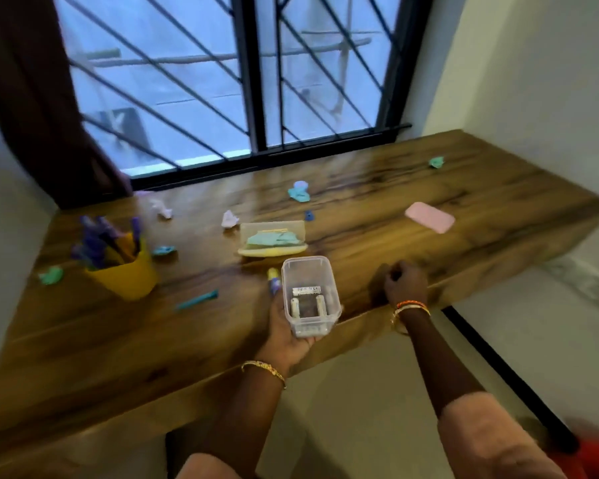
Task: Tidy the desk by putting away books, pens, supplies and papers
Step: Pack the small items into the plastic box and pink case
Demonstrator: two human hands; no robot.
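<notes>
Left hand cradles a clear plastic box from below, its grip closed around the base, keeping the opening level to receive supplies. Right of the box, the right hand rests fisted on the counter; contents indiscernible. Beyond the box: lidded container, yellow pen cup, scattered crumpled papers.

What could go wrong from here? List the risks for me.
1. The clear container sits lidless in the left hand at the desk's front edge; tipping it could spill the small white items inside onto the floor.
2. The glue stick lies right beside the container and could get knocked and roll.
3. The right hand is curled by the edge; whether it holds anything is unclear, so something small may drop.
</notes>
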